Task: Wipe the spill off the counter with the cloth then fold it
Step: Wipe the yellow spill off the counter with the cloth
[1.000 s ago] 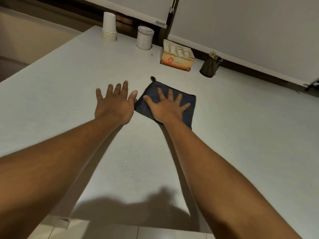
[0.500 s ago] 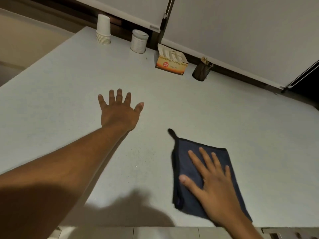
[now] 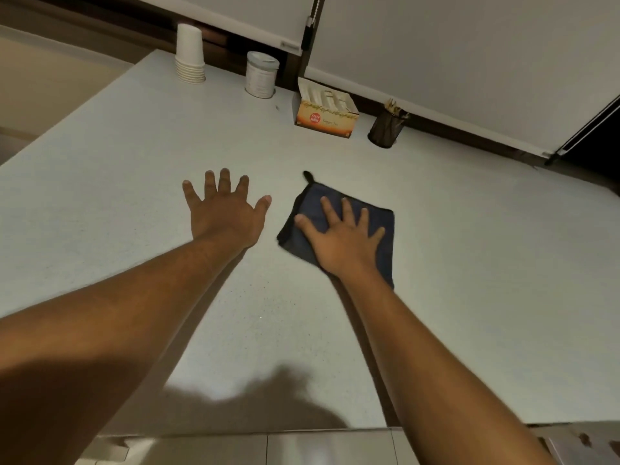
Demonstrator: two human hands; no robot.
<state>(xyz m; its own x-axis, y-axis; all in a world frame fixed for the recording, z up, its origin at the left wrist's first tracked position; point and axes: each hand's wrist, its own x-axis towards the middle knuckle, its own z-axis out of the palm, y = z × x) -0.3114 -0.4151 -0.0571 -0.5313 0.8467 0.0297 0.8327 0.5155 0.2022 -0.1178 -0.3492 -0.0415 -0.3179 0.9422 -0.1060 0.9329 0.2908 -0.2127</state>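
A dark blue cloth (image 3: 385, 255) with a small hanging loop lies flat on the pale speckled counter (image 3: 486, 270), near its middle. My right hand (image 3: 342, 245) presses palm-down on the cloth with its fingers spread, covering most of it. My left hand (image 3: 224, 213) rests flat on the bare counter just left of the cloth, fingers spread, not touching it. No clear puddle shows; only faint specks dot the surface nearer to me.
Along the back wall stand a stack of white paper cups (image 3: 190, 58), a white tin (image 3: 261, 76), an orange tea box (image 3: 324, 113) and a dark mesh holder (image 3: 385, 128). The counter's front edge (image 3: 268, 429) runs close below my arms.
My right hand slid the cloth from the near right of the counter back up and left, close beside my left hand. The left hand stayed planted.
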